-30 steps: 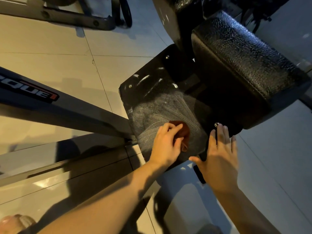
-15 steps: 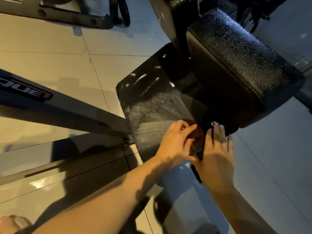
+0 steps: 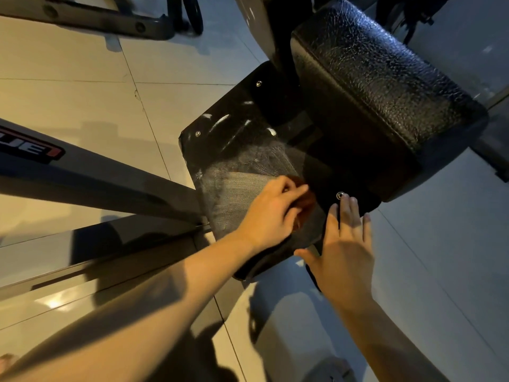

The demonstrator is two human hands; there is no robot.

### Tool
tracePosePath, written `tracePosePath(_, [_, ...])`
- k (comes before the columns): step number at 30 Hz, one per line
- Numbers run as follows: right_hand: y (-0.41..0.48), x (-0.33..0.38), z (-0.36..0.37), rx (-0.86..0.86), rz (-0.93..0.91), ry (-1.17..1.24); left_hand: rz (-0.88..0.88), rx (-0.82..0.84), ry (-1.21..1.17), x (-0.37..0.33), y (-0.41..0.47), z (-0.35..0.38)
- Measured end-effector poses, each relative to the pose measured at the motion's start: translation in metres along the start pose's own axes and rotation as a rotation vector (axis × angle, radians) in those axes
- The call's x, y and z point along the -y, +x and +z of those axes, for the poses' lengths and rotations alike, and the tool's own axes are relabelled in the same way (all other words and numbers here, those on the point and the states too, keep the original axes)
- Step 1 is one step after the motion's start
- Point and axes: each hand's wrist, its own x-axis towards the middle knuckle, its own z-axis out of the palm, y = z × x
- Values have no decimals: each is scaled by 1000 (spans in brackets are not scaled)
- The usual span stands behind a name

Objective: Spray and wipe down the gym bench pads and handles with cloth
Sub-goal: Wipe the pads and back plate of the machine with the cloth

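A flat black plate (image 3: 242, 150) with rivets lies low under a thick black bench pad (image 3: 380, 86). Its near half shows grey wipe streaks. My left hand (image 3: 271, 213) holds a small reddish-brown cloth (image 3: 307, 199) against the plate, fingers curled over it; most of the cloth is hidden under the hand. My right hand (image 3: 344, 249) rests flat with straight fingers on the plate's near right corner, fingertips just below a rivet (image 3: 341, 194).
A grey machine beam (image 3: 91, 175) with a red and white logo runs from the left to the plate. Another machine frame (image 3: 91, 19) stands at the top left. Beige floor tiles (image 3: 68, 106) lie around, and a dark frame part (image 3: 495, 150) sits at the right edge.
My left hand slid the cloth rightward across the plate toward the right hand, then slightly back up-left. The right hand has stayed pressed on the corner.
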Motion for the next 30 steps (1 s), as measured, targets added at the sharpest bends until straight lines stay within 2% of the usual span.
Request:
tracePosePath(2, [2,1,-1,23,14,-9,135,32,91,16,13,-5])
tracePosePath(3, [2,1,-2,34,20,-3,85,-6,115,28,18,-10])
tracePosePath(5, [3,1,-1,43,31,5,-236,-149,107,63,25,-23])
tracePosePath(7, [2,0,0,39,36,7,-528,-212,50,92,30,-39])
tracePosePath(9, [2,0,1,44,34,15,-616,-198,33,93,29,-43])
tracePosePath(11, [2,1,0,46,35,25,-519,-211,32,60,20,-30])
tracePosePath(14, [5,3,-5,33,34,27,-204,-138,-18,2,6,-2])
tracePosePath(17, [5,3,-6,40,33,15,129,19,82,14,7,-6])
tracePosePath(18, [4,3,-5,45,34,25,139,16,129,27,8,-11])
tracePosePath(19, [3,3,-5,46,33,40,56,-24,148,41,8,-16])
tracePosePath(22, [2,4,-4,33,34,63,-445,-223,67,83,13,-32])
tracePosePath(24, [2,4,-3,29,41,52,-588,-237,77,89,16,-34])
tracePosePath(25, [2,4,-2,29,40,48,-574,-231,102,79,15,-31])
tracePosePath(27, [2,4,-2,29,40,45,-426,-222,108,44,10,-17])
tracePosePath(30, [2,4,-4,19,36,42,-44,-86,99,-4,-2,4])
